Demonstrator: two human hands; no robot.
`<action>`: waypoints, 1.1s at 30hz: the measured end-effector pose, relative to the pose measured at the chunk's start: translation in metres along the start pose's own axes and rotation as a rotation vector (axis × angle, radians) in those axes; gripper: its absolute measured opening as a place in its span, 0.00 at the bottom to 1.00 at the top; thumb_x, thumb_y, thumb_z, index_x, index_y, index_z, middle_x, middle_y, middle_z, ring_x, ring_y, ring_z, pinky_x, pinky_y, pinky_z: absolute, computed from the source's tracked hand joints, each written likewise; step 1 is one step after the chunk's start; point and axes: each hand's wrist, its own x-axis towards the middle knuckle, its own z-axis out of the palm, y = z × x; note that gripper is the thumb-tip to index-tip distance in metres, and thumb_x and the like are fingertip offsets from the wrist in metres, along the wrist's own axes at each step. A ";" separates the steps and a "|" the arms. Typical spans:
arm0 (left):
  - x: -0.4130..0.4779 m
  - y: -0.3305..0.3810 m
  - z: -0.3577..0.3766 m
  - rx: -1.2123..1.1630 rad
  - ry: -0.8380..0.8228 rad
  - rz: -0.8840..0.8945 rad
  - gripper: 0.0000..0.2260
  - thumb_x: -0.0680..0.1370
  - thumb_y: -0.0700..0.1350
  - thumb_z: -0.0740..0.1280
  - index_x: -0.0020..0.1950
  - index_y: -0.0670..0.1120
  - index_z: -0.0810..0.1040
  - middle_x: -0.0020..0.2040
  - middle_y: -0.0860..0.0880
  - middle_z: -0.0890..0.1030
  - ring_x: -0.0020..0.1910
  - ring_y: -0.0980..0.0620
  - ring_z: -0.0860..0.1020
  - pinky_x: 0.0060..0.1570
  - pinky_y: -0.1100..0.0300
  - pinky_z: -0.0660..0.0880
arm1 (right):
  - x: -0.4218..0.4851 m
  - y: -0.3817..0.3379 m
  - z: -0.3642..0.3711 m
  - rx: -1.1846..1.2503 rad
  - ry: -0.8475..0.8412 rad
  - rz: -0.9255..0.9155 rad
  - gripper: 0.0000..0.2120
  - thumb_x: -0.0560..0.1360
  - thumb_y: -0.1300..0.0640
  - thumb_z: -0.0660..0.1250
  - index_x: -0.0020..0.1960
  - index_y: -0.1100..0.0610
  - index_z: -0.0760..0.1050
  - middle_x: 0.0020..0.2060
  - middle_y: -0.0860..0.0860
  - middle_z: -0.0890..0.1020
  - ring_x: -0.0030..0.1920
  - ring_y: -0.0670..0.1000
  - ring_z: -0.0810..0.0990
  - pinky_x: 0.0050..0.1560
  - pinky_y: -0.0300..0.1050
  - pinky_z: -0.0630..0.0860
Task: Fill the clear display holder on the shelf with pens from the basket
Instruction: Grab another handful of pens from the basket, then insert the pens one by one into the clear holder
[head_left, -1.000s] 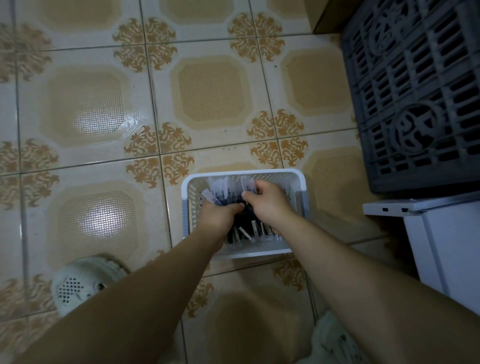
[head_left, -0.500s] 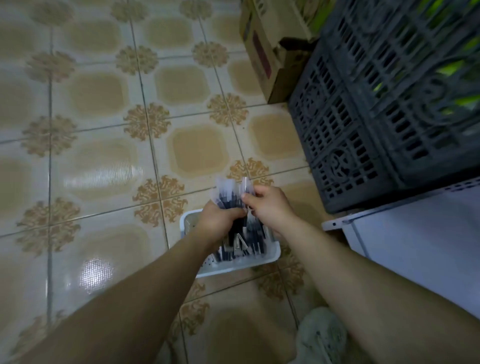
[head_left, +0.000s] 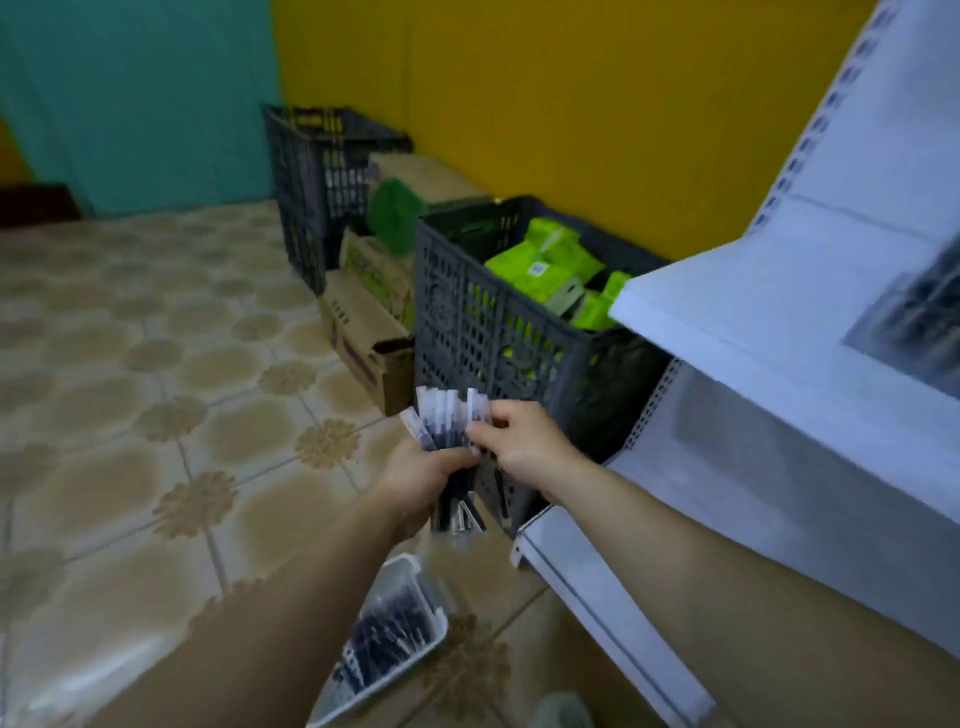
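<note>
Pens (head_left: 448, 427), a bundle with dark barrels and pale ends, are held upright above the floor, in front of the dark crate (head_left: 467, 332) and well clear of the shelf (head_left: 737, 317). The left hand (head_left: 420, 486) grips the lower half of the bundle, fingers curled closed around the barrels; the lower ends of the pens project below the fist. The right hand (head_left: 522, 442) meets the bundle at its upper right edge, with thumb and fingertips closed together on the outermost pens. Both forearms enter from the bottom edge of the view. The basket (head_left: 441, 626), white plastic, sits on the tiled floor (head_left: 156, 415) directly below the hands, partly covered by the left forearm; loose pens (head_left: 387, 631) lie inside it. The clear display holder (head_left: 917, 312) stands on the white shelf board at the far right, above and to the right of the hands; it is blurred, and only dark contents can be made out inside it. The dark crate stands on the floor against the shelf unit and contains green packets (head_left: 545, 260). A cardboard box (head_left: 363, 327) lies just beside the crate on its left, and a second, taller crate (head_left: 306, 176) stands behind the box near the yellow wall (head_left: 571, 104).
</note>
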 end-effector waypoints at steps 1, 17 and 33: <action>-0.006 0.018 0.016 0.004 -0.026 0.046 0.12 0.76 0.29 0.64 0.49 0.44 0.80 0.37 0.51 0.84 0.36 0.54 0.82 0.34 0.63 0.77 | -0.010 -0.008 -0.018 0.010 0.063 -0.031 0.06 0.78 0.59 0.66 0.43 0.54 0.79 0.38 0.49 0.82 0.38 0.47 0.78 0.37 0.39 0.74; -0.115 0.145 0.248 0.175 -0.342 0.381 0.04 0.77 0.35 0.67 0.50 0.40 0.78 0.38 0.44 0.79 0.35 0.49 0.79 0.35 0.59 0.75 | -0.235 -0.048 -0.245 0.122 0.789 -0.177 0.05 0.80 0.55 0.61 0.46 0.46 0.71 0.48 0.52 0.79 0.51 0.57 0.80 0.47 0.54 0.82; -0.141 0.131 0.381 0.310 -0.453 0.391 0.10 0.76 0.37 0.69 0.51 0.30 0.76 0.38 0.39 0.78 0.35 0.45 0.75 0.37 0.53 0.74 | -0.328 0.018 -0.356 0.156 1.096 -0.123 0.12 0.79 0.63 0.61 0.61 0.53 0.72 0.40 0.49 0.75 0.43 0.56 0.77 0.52 0.65 0.77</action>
